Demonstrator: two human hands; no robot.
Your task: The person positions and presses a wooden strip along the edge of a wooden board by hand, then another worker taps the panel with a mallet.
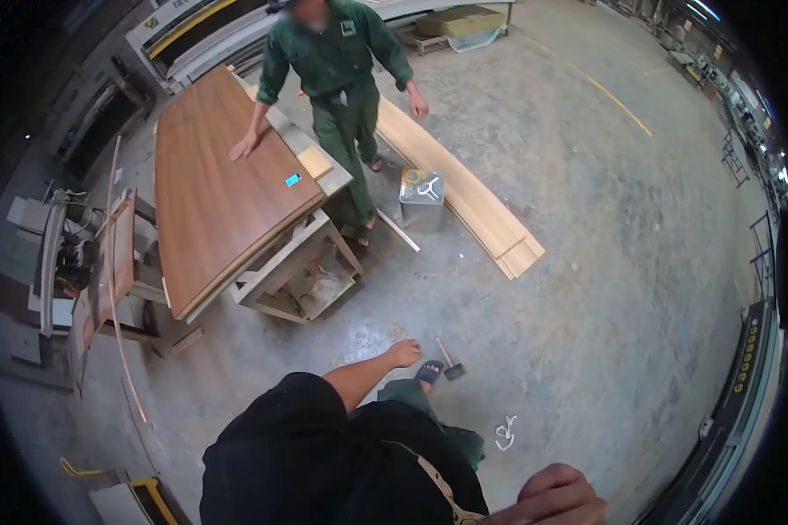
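My left hand (pixel 404 353) hangs low over the concrete floor, its fingers curled; what it holds, if anything, is too small to make out. Just beyond it on the floor lies a mallet (pixel 452 364) with a dark head, beside my sandalled foot (pixel 429 374). My right hand (pixel 556 497) is close to the camera at the bottom right edge, fingers bent together, and their inner side is hidden. Neither hand touches the brown wooden panel (pixel 223 179), which rests on a stand at the upper left with a small blue-screened object (pixel 293 180) on it.
A person in green workwear (pixel 333 52) stands behind the panel, one hand flat on it. A square metal can (pixel 422 201) and long pale boards (pixel 468 197) are on the floor nearby. White strips (pixel 505 433) lie right of my legs. Machinery (pixel 727 402) lines the right edge.
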